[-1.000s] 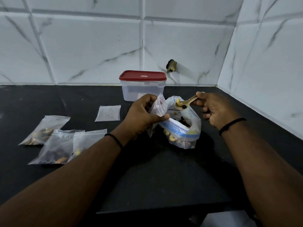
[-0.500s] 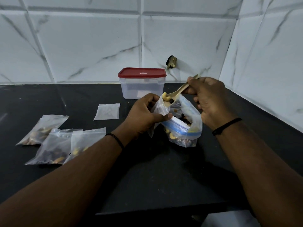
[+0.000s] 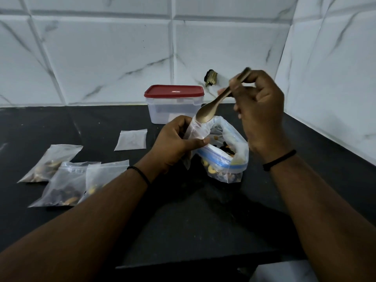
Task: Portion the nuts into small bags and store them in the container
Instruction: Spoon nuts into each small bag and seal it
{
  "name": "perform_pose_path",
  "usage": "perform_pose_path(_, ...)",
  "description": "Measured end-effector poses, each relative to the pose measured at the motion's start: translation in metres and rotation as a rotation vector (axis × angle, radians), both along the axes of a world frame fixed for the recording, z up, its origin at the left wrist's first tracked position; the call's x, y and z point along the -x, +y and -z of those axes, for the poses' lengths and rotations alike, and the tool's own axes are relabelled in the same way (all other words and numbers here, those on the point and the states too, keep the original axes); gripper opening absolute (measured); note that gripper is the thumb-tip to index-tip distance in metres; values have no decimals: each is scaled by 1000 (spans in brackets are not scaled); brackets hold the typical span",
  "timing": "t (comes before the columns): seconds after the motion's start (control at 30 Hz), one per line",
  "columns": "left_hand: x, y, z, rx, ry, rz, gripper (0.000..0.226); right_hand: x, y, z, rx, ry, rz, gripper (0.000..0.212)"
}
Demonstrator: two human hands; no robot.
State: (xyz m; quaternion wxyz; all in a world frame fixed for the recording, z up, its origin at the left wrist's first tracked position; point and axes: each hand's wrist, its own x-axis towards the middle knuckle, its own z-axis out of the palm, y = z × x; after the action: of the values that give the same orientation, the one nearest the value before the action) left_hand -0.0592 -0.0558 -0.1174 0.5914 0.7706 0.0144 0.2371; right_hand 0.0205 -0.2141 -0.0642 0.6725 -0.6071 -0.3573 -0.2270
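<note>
Head view: I see the left hand (image 3: 175, 143) pinching a small clear bag (image 3: 196, 131) by its upper edge, thumb and fingers curled round the plastic so that the mouth faces up and slightly toward the right. The right hand (image 3: 258, 110) grips the handle of a metal spoon (image 3: 215, 104) between thumb and curled fingers; the other fingers are folded in and hold nothing else. The spoon's long axis runs diagonally, handle high and to the right, bowl low and to the left, and the bowl sits at the mouth of the small bag, tipped downward; I cannot see any nuts left in it. The large zip bag of mixed nuts (image 3: 225, 153) stands open on the black counter (image 3: 203, 220), just beside and below the small bag, directly under the spoon's return path. Three filled small bags (image 3: 67, 180) lie well apart to the left, one flat empty bag (image 3: 131, 139) behind them, and the red-lidded container (image 3: 174, 102) stands closed at the back. I judge the next scoop needs the bowl swung right and down into the large bag.
</note>
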Motion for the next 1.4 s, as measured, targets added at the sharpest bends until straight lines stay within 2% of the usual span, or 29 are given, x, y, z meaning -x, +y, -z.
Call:
perform_pose_path(0.1,0,2,1,-22,-1,-3,38,-24,-8,6,-59,196,163,12)
perform_pose_path(0.2,0,3,2,-52,-10,-10,40,-45,-13,18,53,326,208,13)
perform_pose_path(0.3,1,5,2,-76,-3,-7,40,-54,-14,29,237,338,201,12)
perform_pose_path(0.63,2,10,3,-125,15,-23,42,-50,-11,30,538,470,43,17)
perform_pose_path(0.73,1,10,3,-131,12,-33,43,-43,-13,25,506,595,-15,15)
perform_pose_path(0.83,1,9,4,-128,8,-32,43,-35,-13,20,500,661,-44,22)
perform_pose_path(0.93,1,10,4,-128,17,-29,43,-23,-14,14,534,699,-77,11)
perform_pose_path(1.0,1,10,4,-130,28,-31,44,-17,-15,11,530,725,-83,12)
perform_pose_path(1.1,1,10,5,-128,33,-34,45,-17,-14,11,450,753,-63,21)
perform_pose_path(1.3,1,10,4,-123,49,-23,44,-26,-12,17,411,843,-47,19)
perform_pose_path(1.4,2,10,3,-115,36,-16,44,-33,-11,20,311,877,-29,17)
